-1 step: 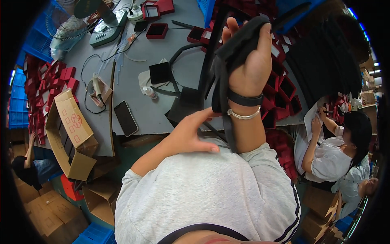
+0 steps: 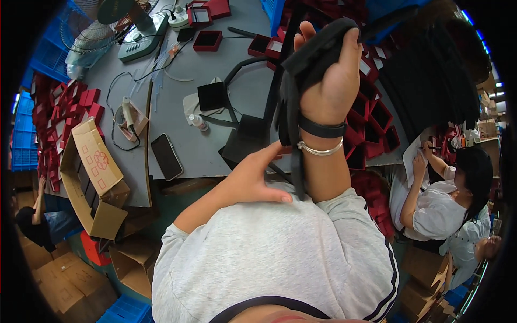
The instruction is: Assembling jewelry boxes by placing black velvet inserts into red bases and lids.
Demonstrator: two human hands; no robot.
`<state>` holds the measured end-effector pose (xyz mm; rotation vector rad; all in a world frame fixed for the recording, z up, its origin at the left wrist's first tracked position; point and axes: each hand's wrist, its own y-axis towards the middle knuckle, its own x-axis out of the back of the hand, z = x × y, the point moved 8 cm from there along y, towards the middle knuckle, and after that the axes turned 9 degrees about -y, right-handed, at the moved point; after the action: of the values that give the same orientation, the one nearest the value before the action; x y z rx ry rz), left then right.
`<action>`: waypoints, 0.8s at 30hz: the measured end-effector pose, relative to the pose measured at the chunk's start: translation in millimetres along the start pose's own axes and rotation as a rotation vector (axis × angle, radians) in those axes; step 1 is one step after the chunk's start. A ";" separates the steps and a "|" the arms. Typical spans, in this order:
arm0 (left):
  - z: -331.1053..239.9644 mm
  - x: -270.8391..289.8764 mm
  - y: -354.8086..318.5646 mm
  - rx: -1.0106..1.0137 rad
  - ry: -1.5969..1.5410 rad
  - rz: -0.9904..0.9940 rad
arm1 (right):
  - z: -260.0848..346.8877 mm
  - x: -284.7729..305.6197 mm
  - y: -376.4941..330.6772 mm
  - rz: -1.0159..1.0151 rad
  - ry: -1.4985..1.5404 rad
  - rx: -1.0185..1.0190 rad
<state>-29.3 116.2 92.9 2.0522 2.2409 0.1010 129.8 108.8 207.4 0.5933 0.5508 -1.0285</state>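
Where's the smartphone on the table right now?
In the head view, the black smartphone lies flat near the grey table's front edge, on the person's left, between the open cardboard box and the left hand.

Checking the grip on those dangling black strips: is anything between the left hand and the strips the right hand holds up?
Nothing visible. The right hand grips the bundle of black strips raised above the grey table; the left hand sits right beside the hanging ends, fingertips at or near them, with no object between.
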 end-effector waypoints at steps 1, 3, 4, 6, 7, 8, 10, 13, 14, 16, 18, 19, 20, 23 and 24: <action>12.8 -2.9 -0.9 -0.023 0.070 0.005 | -1.0 7.2 9.6 -0.031 -0.025 0.090; 15.0 -8.3 0.7 -0.043 0.140 0.009 | -3.4 3.2 9.8 -0.032 -0.054 0.123; 19.9 -8.3 2.2 0.029 0.041 -0.050 | -2.7 1.1 8.3 -0.030 -0.083 0.158; 21.3 -3.4 6.7 0.168 -0.153 -0.163 | -1.4 -1.1 9.5 0.011 -0.098 0.155; 21.9 0.4 3.3 0.251 -0.241 -0.214 | 4.8 2.0 13.4 0.028 -0.036 0.158; 25.9 4.5 0.5 0.250 -0.240 -0.211 | 12.9 5.0 17.3 0.043 0.027 0.163; 36.0 31.9 -17.1 0.192 -0.066 -0.339 | 25.2 18.0 30.4 -0.003 0.086 0.123; 39.8 58.3 -38.0 0.143 -0.261 -0.360 | 59.8 58.6 51.1 0.047 0.218 0.083; 37.8 67.5 -45.9 0.133 -0.325 -0.371 | 68.1 69.6 54.5 0.081 0.294 0.056; 46.8 95.2 -71.5 0.106 -0.350 -0.522 | 90.4 96.3 62.2 0.020 0.186 0.173; 57.3 124.4 -97.0 0.121 -0.283 -0.648 | 107.3 126.4 67.4 -0.075 0.231 0.192; 59.3 137.0 -110.1 0.117 -0.264 -0.719 | 116.5 145.9 72.9 -0.088 0.252 0.204; 60.5 149.2 -121.9 0.112 -0.246 -0.783 | 129.5 165.9 77.6 -0.104 0.270 0.221; 67.8 177.7 -152.2 0.151 -0.233 -0.881 | 175.8 220.9 71.0 -0.347 0.180 0.390; 68.1 180.7 -157.8 0.153 -0.233 -0.887 | 189.3 233.3 62.0 -0.435 0.111 0.436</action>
<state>-192.9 280.8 1.3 0.8767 2.8005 -0.3619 308.5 -140.4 198.6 0.9450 0.5694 -1.5541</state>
